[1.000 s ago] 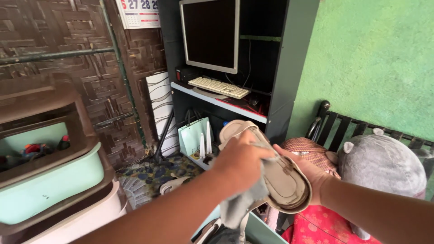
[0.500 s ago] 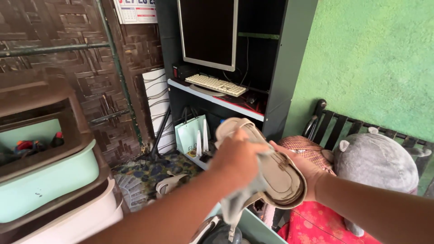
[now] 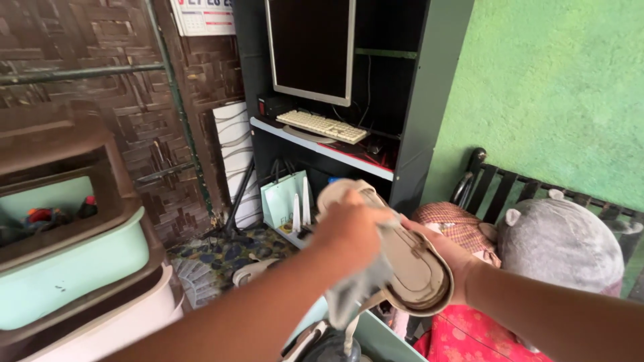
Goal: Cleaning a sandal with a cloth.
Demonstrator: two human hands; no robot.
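In front of the dark computer shelf (image 3: 402, 100), the left hand (image 3: 352, 231) presses a crumpled grey cloth (image 3: 355, 291) onto the beige rubber sandal (image 3: 402, 258), fingers closed on it, while the right hand (image 3: 453, 258) cups the sole underneath; a loose hold there could likely drop it.

Room seen from above. At 12 o'clock, a dark computer cabinet (image 3: 416, 100) holds a monitor (image 3: 312, 50) above a cream keyboard (image 3: 323, 126). At 2 o'clock, a rough green plastered wall (image 3: 557, 87). At 10 o'clock, a brown woven-pattern wall (image 3: 100, 40) crossed by a green pipe (image 3: 80, 72). At 4 o'clock, a black slatted bench (image 3: 503, 184). At 8 o'clock, stacked plastic drawers (image 3: 80, 268). At 6 o'clock, a patterned floor mat (image 3: 228, 251). Daylight is even.
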